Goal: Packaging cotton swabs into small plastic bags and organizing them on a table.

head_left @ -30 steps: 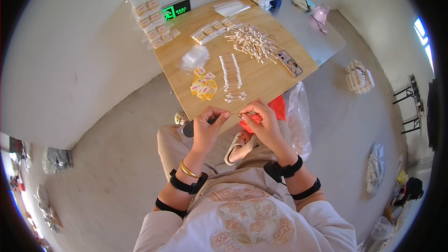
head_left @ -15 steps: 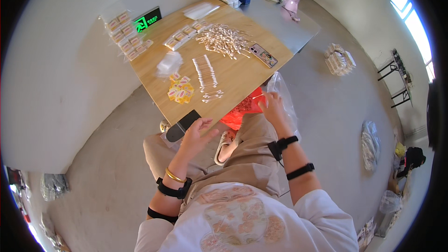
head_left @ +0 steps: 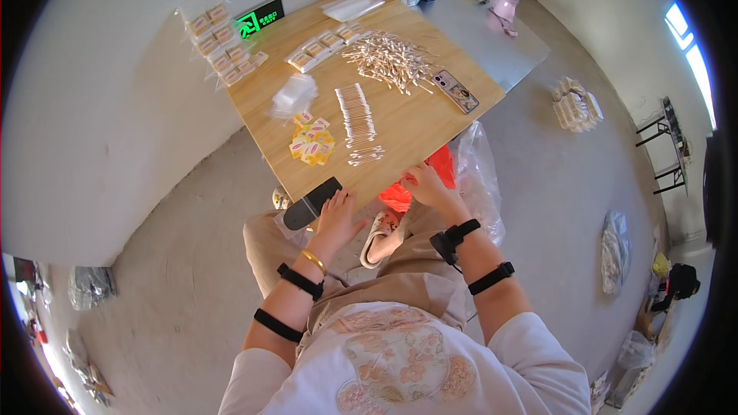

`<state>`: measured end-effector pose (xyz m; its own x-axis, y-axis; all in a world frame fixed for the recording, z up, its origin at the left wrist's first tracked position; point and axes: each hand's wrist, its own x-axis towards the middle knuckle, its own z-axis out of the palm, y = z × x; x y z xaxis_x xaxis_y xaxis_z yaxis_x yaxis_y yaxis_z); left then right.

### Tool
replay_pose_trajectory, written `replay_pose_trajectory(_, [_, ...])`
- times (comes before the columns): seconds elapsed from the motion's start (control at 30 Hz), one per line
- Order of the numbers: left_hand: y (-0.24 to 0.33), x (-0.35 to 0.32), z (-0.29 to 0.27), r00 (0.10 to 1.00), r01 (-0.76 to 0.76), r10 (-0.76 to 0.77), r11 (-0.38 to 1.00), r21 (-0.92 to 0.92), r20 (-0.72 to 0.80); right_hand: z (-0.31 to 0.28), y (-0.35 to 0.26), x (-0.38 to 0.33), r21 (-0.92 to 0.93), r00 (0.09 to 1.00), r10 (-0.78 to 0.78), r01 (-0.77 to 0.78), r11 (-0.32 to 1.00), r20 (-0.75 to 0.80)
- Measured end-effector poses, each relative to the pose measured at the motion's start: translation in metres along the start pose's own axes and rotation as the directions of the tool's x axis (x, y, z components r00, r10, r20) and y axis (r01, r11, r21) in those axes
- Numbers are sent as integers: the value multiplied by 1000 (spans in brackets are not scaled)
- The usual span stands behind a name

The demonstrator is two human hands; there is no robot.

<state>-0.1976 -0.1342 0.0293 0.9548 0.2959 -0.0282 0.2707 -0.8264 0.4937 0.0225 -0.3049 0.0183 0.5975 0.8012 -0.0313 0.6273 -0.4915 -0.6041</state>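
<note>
My left hand (head_left: pixel 337 217) lies at the near edge of the wooden table (head_left: pixel 415 146), fingers stretched out and thumb apart, beside a flat black object with a rounded end (head_left: pixel 311 204). It holds nothing. My right hand (head_left: pixel 429 187) is at the table's near right edge, above a red plastic bag (head_left: pixel 396 197); its fingers are bent together, and what they hold, if anything, is too small to make out. Ahead of my hands lies a neat row of cotton swabs (head_left: pixel 356 115), with a smaller group of swabs (head_left: pixel 366 155) at its near end.
A heap of loose swabs (head_left: pixel 390 60) lies farther back, with a phone (head_left: pixel 455 92) to its right. Yellow-and-white cards (head_left: pixel 312 142), clear plastic bags (head_left: pixel 294 96) and packed boxes (head_left: pixel 315 52) lie on the left. Clear plastic (head_left: pixel 478 177) hangs beside the table's right edge.
My left hand has moved forward and right to the table edge. My right hand has lowered and moved left toward the edge; the swab seen at its fingers earlier no longer shows.
</note>
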Motion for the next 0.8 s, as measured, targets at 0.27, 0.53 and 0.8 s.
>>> replay_pose_trajectory(0.27, [8, 38, 0, 994, 65, -83, 971, 232, 69, 23, -40, 50, 39, 991, -100, 104, 994, -93])
replay_pose_trajectory(0.53, [1, 51, 3, 960, 182, -217, 964, 196, 178, 31, -58, 58, -139, 960, -234, 214, 967, -154])
replay_pose_trajectory(0.8, [-5, 62, 1, 938, 208, -234, 970, 124, 255, 30, -57, 57, -125, 965, -236, 222, 967, -118])
